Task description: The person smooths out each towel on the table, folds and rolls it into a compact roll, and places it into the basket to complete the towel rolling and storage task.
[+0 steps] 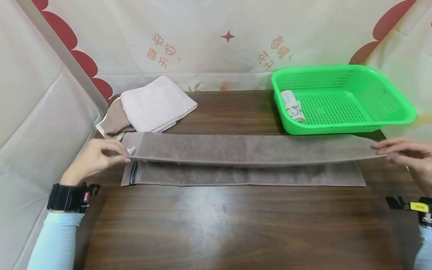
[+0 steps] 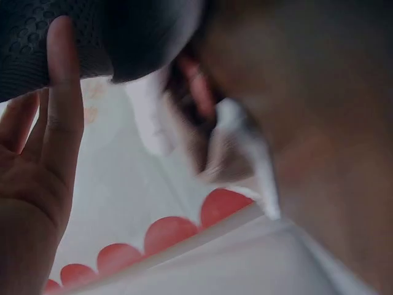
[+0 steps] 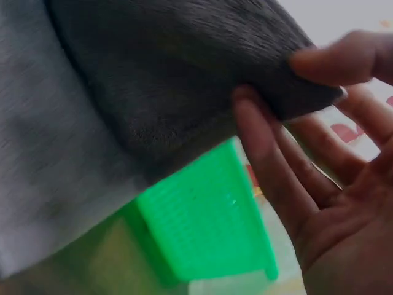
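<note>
A dark wooden tabletop (image 1: 236, 225) spreads before a person whose two hands stretch a long grey-brown towel (image 1: 249, 150) across it — the towel's near half lying flat on the wood, its far half lifted and held taut just above. A green plastic basket (image 1: 388, 112) stands at the far right corner, just beyond the towel, with a small rolled patterned cloth (image 1: 293, 106) lying against its left wall. At the far left sits a folded pale pink towel (image 1: 156, 103), resting partly on a brown cloth (image 1: 114, 120). The left hand (image 1: 96, 159) pinches the towel's raised left corner, fingers curled round the edge beside a white tag. The right hand (image 1: 406, 153) grasps the opposite corner — thumb on top, fingers (image 3: 264, 160) beneath the fabric.
</note>
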A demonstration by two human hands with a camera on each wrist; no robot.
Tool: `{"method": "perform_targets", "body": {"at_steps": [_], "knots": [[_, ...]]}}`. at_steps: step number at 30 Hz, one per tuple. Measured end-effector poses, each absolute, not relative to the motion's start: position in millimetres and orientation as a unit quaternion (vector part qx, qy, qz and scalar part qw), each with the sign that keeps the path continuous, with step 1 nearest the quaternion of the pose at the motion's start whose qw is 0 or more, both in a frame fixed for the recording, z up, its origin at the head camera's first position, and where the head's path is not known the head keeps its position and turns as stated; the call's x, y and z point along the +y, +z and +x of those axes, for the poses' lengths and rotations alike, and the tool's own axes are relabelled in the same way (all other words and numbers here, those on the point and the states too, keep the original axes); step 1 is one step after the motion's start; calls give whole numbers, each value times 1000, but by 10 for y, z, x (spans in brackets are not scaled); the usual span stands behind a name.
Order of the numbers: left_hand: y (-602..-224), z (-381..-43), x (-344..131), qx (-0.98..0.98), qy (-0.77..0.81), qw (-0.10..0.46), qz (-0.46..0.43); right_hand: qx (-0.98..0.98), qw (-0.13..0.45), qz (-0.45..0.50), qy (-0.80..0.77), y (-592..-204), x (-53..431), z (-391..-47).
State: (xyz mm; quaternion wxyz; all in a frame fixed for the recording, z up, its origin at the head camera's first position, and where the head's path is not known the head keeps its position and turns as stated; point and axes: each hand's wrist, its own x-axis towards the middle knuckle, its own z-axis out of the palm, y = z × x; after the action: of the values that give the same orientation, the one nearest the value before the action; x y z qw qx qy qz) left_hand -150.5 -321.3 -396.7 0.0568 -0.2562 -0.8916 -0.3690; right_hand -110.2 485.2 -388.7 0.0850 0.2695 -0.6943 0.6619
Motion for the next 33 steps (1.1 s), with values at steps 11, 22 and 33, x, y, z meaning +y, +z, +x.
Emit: {"method": "perform_targets", "body": {"at_steps": [11, 22, 33], "knots": [[-4236, -1177, -3164, -924, -262, 41, -274, -889, 43, 191, 415, -4127, 4843, -855], [-4089, -1173, -3018, -960, -150, -65, -226, -955, -15, 161, 247, -4142, 4823, -989], [-3954, -1481, -2888, -967, -131, -68, -207, -974, -125, -8, 189, -3985, 4519, -1417]]}}
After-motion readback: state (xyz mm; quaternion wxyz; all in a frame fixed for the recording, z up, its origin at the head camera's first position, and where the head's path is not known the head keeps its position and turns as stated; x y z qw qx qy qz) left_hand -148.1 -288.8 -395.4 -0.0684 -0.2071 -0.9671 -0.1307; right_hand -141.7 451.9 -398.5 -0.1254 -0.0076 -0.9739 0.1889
